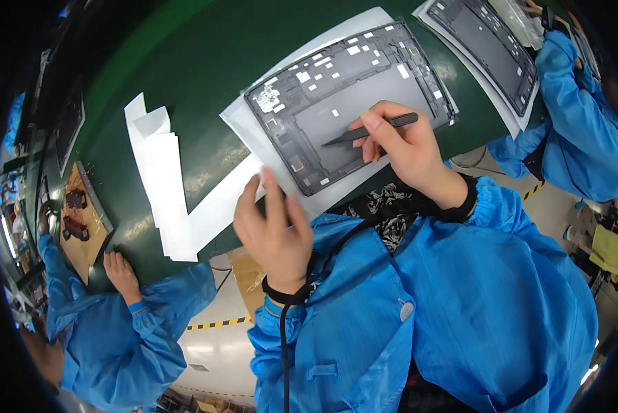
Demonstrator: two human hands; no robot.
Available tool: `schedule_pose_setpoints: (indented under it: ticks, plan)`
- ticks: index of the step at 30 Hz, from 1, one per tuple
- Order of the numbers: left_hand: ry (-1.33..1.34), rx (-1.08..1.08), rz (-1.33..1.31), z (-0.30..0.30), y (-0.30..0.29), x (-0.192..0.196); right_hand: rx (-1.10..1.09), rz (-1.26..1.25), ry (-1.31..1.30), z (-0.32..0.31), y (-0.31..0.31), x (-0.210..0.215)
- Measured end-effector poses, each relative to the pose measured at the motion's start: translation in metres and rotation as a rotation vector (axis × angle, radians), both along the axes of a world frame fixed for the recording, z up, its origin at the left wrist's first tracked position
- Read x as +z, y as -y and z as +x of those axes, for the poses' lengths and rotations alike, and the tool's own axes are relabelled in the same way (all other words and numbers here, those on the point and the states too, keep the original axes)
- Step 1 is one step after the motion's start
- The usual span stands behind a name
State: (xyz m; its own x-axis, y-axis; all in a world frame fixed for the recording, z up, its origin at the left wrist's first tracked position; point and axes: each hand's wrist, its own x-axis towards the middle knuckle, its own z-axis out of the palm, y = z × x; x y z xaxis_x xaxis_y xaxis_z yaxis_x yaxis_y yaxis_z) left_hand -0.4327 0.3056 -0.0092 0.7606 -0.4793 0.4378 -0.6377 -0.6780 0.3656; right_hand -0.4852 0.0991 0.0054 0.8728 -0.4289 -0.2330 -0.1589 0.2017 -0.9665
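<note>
A grey tablet back housing (350, 124) with several small white pads stuck round its frame lies on a white sheet (243, 120). My right hand (409, 141) is closed round black tweezers (342, 139), whose tips hover over or touch the housing's flat inner panel; I cannot tell which. Below the housing's near left corner is my left hand (274, 230), its fingers apart and nothing in them. Just beyond those fingers a long white paper strip (223, 196) runs across the table. A black strap with a cord circles my left wrist.
The green table (205, 82) carries a folded white strip (161, 172) to the left and a second housing (488, 51) on white sheets at the right. Co-workers in blue sleeves (570, 103) are on both sides. A tan board (81, 220) with dark parts sits far left.
</note>
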Motion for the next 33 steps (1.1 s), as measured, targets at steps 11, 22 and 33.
schedule_pose_setpoints:
  ticks: [11, 22, 33]
  plan:
    - [-0.092, 0.121, -0.010, 0.013, -0.022, -0.037, 0.746, -0.305, 0.066, 0.077, -0.022, -0.005]
    - [-0.150, 0.136, 0.006, 0.013, -0.021, -0.031, 0.765, -0.137, 0.041, 0.080, -0.023, -0.012]
    - [-0.152, 0.136, 0.018, 0.014, -0.022, -0.030, 0.768, -0.234, 0.021, 0.081, -0.025, -0.006]
